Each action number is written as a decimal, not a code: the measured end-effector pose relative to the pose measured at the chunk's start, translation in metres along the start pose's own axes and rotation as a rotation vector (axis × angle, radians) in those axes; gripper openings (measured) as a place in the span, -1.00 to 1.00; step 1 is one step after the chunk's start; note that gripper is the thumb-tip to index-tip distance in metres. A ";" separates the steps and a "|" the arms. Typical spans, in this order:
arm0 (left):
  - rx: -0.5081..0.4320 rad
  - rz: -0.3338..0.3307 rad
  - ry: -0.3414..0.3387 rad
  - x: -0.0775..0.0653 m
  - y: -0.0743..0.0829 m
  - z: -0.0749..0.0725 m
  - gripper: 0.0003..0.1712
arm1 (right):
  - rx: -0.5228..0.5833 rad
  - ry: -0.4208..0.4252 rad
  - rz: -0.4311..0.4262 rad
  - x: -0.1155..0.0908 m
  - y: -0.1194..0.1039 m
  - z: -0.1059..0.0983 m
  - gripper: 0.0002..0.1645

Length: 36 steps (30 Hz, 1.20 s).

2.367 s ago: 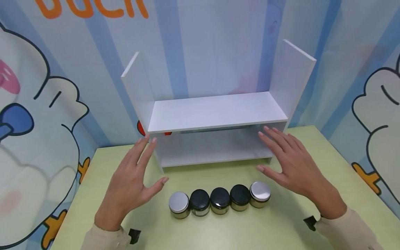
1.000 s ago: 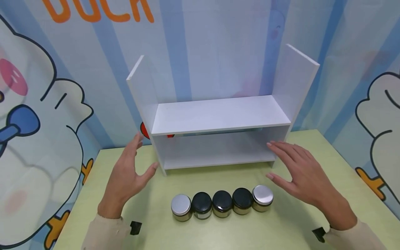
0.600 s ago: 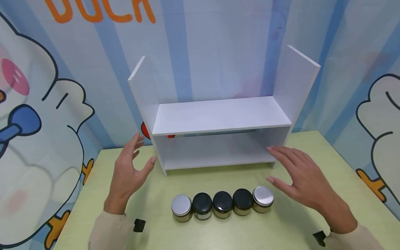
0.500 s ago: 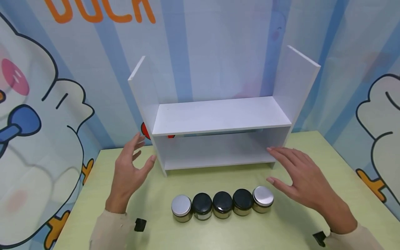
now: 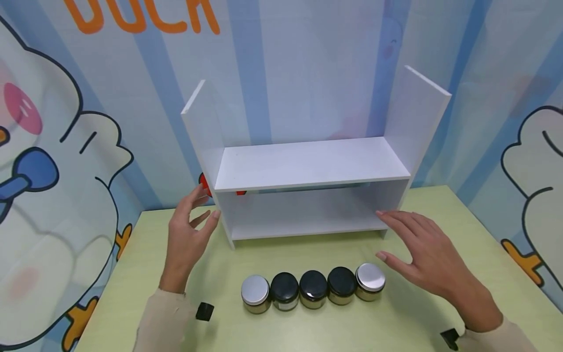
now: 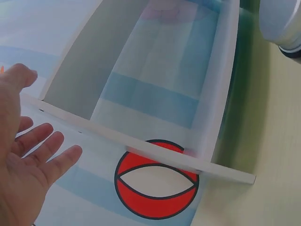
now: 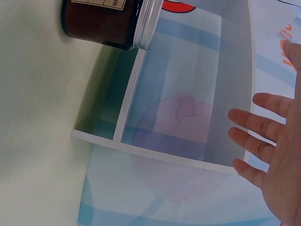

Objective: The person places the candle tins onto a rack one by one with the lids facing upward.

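In the head view my left hand (image 5: 188, 242) hovers beside the left side panel of a white two-tier shelf (image 5: 312, 164), fingers loosely bent and holding nothing. My right hand (image 5: 428, 261) hangs off the shelf's lower right corner, palm down with relaxed fingers, also holding nothing. Between the hands, in front of the shelf, several small jars stand in a row. A silver-lidded jar (image 5: 256, 293) is at the left end, and another silver-lidded jar (image 5: 370, 281) at the right end. Those between have black lids (image 5: 313, 284). A labelled dark amber jar (image 7: 101, 21) shows in the right wrist view.
The shelf stands at the back of a pale green table (image 5: 281, 332), against a blue striped backdrop (image 5: 303, 68) with cartoon ducks. Its tall side panels (image 5: 418, 117) rise above the upper board. A black patch (image 5: 204, 311) is by the left cuff.
My left hand has turned and shifted right toward the shelf's side, its thumb and fingers drawn closer together. My right hand has lowered slightly. The head view has shifted a little; the jars stay in their row.
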<state>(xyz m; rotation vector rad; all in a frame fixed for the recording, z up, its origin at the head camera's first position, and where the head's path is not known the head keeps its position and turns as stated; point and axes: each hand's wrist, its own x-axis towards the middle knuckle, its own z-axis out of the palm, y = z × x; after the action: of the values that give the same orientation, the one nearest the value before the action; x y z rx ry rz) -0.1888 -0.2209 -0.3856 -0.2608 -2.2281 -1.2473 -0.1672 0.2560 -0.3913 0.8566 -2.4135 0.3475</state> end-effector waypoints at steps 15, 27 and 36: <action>-0.199 -0.072 0.021 0.005 0.009 0.013 -0.36 | -0.003 -0.002 0.009 -0.002 0.000 -0.002 -0.09; -0.192 -0.075 0.093 0.007 -0.006 0.022 -0.46 | 0.001 0.003 0.005 -0.005 0.000 0.000 -0.13; -0.119 -0.065 0.171 0.012 -0.008 0.025 -0.52 | 0.005 0.007 -0.003 -0.005 0.000 0.000 -0.18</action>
<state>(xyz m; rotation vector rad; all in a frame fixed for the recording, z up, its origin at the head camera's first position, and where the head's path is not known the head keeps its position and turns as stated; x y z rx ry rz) -0.2120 -0.2057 -0.3950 -0.1230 -2.0352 -1.3853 -0.1645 0.2585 -0.3940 0.8595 -2.4058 0.3549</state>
